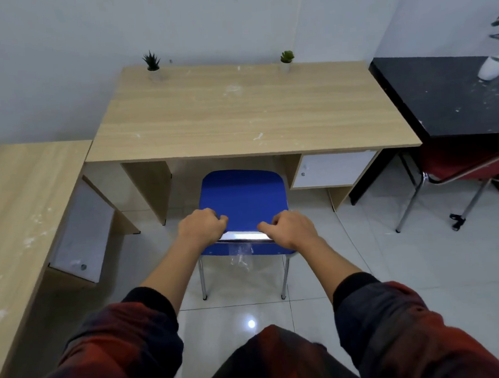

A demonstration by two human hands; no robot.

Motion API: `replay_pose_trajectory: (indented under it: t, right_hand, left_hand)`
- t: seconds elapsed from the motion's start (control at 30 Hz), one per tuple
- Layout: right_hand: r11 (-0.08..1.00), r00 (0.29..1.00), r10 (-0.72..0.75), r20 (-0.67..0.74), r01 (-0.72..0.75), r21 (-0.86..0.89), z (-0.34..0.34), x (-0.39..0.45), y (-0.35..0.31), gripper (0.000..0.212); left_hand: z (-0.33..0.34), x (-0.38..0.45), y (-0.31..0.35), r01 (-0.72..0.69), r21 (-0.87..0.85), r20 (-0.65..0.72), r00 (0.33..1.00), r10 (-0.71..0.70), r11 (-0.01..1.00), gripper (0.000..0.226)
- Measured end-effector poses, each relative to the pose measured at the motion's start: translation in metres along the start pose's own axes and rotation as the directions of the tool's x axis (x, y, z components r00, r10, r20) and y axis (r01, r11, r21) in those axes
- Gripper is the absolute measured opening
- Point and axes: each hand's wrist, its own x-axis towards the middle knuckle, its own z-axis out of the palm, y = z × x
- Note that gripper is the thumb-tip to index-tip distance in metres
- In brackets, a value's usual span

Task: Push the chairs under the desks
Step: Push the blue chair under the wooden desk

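Note:
A blue chair (243, 195) with chrome legs stands on the tiled floor in front of a light wooden desk (246, 113). The front of its seat sits just at the desk's near edge, facing the knee space. My left hand (201, 228) and my right hand (290, 230) both grip the top of the chair's backrest, one at each end. A red chair (457, 170) is tucked partly beneath a black desk (453, 94) on the right.
Two small potted plants (152, 66) (286, 60) stand at the wooden desk's back edge. A white drawer unit (332, 170) hangs under its right side. Another wooden desk (18, 203) with a white drawer is at the left. A white vase (493, 67) stands on the black desk.

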Motion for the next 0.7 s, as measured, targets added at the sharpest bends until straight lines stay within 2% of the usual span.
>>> replay_pose_trajectory:
  t: [0.2, 0.33, 0.43, 0.7]
  right_hand:
    - [1.0, 1.0, -0.01, 0.02, 0.01, 0.015, -0.03, 0.027, 0.038, 0.042]
    - [0.999, 0.999, -0.033, 0.026, 0.032, 0.015, -0.049, 0.053, 0.054, 0.048]
    - [0.997, 0.996, -0.078, 0.031, 0.079, -0.012, -0.064, 0.074, 0.065, 0.044]
    - [0.986, 0.983, -0.169, 0.077, 0.168, 0.021, -0.083, 0.108, 0.081, 0.043]
  left_hand:
    - [0.016, 0.013, 0.039, 0.107, 0.017, -0.023, 0.994, -0.107, 0.994, 0.044]
    - [0.018, 0.031, 0.052, 0.075, -0.045, 0.108, 0.992, -0.07, 0.996, 0.046]
    - [0.022, 0.046, 0.062, 0.039, -0.078, 0.191, 0.981, -0.024, 0.996, 0.05]
    - [0.027, 0.055, 0.089, 0.107, -0.123, 0.049, 0.994, -0.101, 0.987, 0.053]
